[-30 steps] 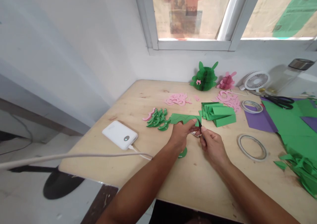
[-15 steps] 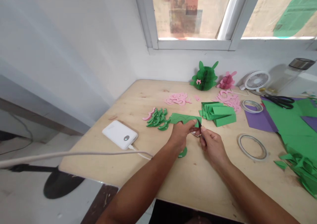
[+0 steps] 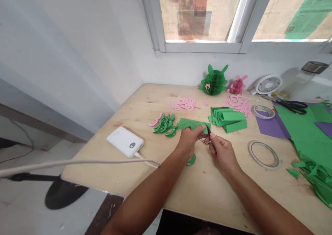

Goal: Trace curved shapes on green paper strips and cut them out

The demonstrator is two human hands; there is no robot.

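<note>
My left hand (image 3: 190,138) pinches a strip of green paper (image 3: 190,123) with a wavy line drawn along it. Closed around dark scissors (image 3: 209,129), my right hand (image 3: 220,148) works at the strip's right end; the fingers hide most of the tool. Just under the hands a pale edged object (image 3: 204,141) shows in part, too covered to name. Left of the strip lies a pile of curved green cut-outs (image 3: 164,124) with small pale marks. Another green cut-out (image 3: 191,160) is partly covered by my left wrist.
Folded green papers (image 3: 229,119) and pink cut-outs (image 3: 186,104) lie beyond my hands. At right are tape rolls (image 3: 264,154), black-handled scissors (image 3: 293,106) and green sheets (image 3: 308,131). A white power bank (image 3: 126,141) with a cable sits left. Paper figures (image 3: 214,82) and a fan (image 3: 268,84) stand behind.
Both hands stay almost in place at the strip's right end. The dark scissors have shifted very slightly there; the rest of the table looks the same.
</note>
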